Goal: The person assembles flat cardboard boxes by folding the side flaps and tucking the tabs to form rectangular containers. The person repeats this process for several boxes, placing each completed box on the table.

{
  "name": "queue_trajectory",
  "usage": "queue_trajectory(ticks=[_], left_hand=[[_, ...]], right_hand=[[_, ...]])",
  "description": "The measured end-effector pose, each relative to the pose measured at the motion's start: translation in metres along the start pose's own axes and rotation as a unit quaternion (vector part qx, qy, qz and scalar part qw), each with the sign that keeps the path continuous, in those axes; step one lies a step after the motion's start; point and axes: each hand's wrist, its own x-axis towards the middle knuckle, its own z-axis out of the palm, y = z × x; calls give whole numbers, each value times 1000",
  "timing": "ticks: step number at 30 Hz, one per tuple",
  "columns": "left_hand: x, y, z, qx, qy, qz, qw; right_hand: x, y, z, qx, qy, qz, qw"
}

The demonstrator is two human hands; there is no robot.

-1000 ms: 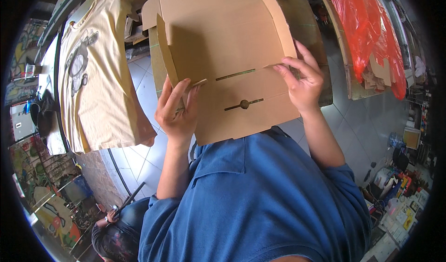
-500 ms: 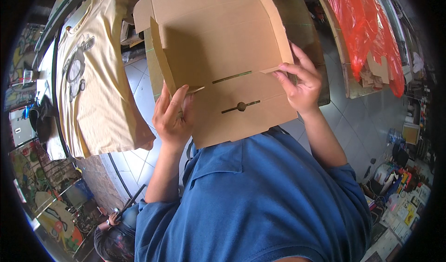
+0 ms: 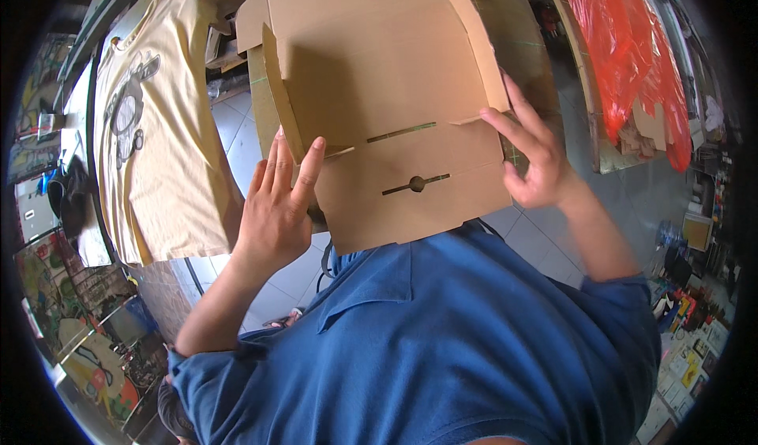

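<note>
A brown cardboard box blank (image 3: 387,66) lies partly folded in front of me, its two side walls raised and small corner tabs turned inward. Its near flap has a long slit and a second slit with a round hole in it. My left hand (image 3: 278,208) is against the outside of the left wall (image 3: 282,101), fingers stretched and apart. On the other side, my right hand (image 3: 537,149) has its fingers spread at the right wall (image 3: 479,50), the index fingertip touching near the right corner tab (image 3: 466,120).
The cardboard rests on a green-marked table (image 3: 521,50). At the left, a cream T-shirt (image 3: 170,145) with a printed figure is spread on a board. Red plastic sheeting (image 3: 616,42) hangs over a wooden stand at the right. Grey floor tiles (image 3: 545,236) show between.
Both hands have let go of the corner tabs and opened their fingers, moving outward along the walls. The tabs stay turned inward. The person at lower left is now mostly hidden.
</note>
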Motion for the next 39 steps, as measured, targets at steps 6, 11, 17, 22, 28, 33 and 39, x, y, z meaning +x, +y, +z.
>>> queue_trajectory(ticks=[6,11,17,22,28,33,39], left_hand=[[6,-1,-19,-60,-58,28,996],[-6,-11,0,-89,-6,52,995],[-6,-7,8,-97,-4,16,995],[-1,4,-1,-46,-25,-18,998],[6,4,-2,-72,-20,-26,997],[14,-15,-40,-222,-84,34,971],[20,-9,1,-187,167,-20,968]], right_hand=[[-1,6,-19,-54,-130,-29,990],[0,14,-21,-41,-136,-48,989],[1,21,-29,-46,-180,-39,982],[2,13,-25,-46,-155,-34,986],[-3,14,-17,-39,-117,-46,991],[-5,12,-13,-17,-103,-33,994],[-6,14,-11,-17,-96,-41,994]])
